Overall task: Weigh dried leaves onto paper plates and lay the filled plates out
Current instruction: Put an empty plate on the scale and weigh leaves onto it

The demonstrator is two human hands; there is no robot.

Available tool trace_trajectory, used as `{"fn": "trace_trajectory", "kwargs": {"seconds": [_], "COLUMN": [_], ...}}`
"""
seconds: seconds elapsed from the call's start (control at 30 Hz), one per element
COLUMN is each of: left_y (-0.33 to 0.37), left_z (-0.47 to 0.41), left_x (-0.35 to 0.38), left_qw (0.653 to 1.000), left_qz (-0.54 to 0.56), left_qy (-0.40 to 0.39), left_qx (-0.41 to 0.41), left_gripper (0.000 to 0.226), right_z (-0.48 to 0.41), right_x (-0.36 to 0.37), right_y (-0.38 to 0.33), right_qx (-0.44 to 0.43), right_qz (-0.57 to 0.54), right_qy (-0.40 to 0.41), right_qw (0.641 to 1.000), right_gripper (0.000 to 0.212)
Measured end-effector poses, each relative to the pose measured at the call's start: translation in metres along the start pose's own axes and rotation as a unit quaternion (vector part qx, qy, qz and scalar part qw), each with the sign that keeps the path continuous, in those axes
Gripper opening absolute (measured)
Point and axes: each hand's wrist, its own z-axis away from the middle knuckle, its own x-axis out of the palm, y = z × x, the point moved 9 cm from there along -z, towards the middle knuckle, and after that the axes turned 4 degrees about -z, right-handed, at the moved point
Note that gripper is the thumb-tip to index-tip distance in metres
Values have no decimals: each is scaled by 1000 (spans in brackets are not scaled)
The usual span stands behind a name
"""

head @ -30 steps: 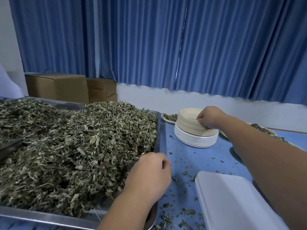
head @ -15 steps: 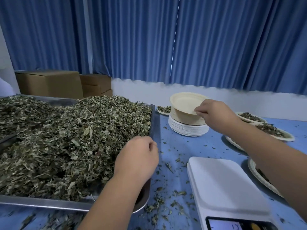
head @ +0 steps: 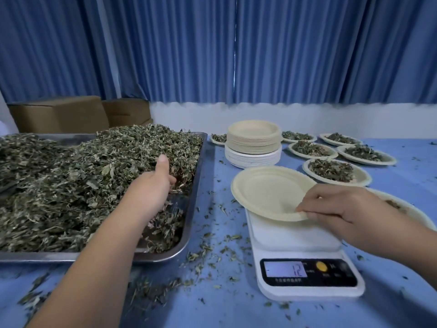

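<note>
Plate (head: 267, 190) now over scale (head: 295, 240) edge, rim in right hand (head: 340, 209) pinch (left hand (head: 151, 190) unclear)

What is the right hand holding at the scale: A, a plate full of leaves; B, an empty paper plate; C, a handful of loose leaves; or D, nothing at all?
B: the right hand pinches the rim of an empty paper plate at the white scale.

plate (head: 267, 190) carried from stack (head: 254, 138) to scale (head: 295, 237), left hand (head: 151, 188) into leaves (head: 71, 181)
</note>
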Motion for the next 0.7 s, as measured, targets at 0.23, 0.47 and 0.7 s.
{"fn": "trace_trajectory", "kwargs": {"seconds": [0.23, 0.47, 0.7], "left_y": [4, 11, 10], "left_z": [17, 13, 25], "left_x": [19, 12, 48], "left_qw": [974, 978, 964], "left_qz": [-214, -207, -181], "left_qy": [-75, -13, -195], "left_qx": [-5, 30, 21], "left_gripper": [88, 89, 107], "right_z": [19, 25, 25], "right_x": [0, 4, -16], "right_y": [8, 20, 21], "right_qx": [-14, 19, 40], "right_qz": [-61, -75, -85], "right_qy": [-62, -104, -30], "right_qw": [996, 992, 995], "right_gripper": [25, 25, 21]}}
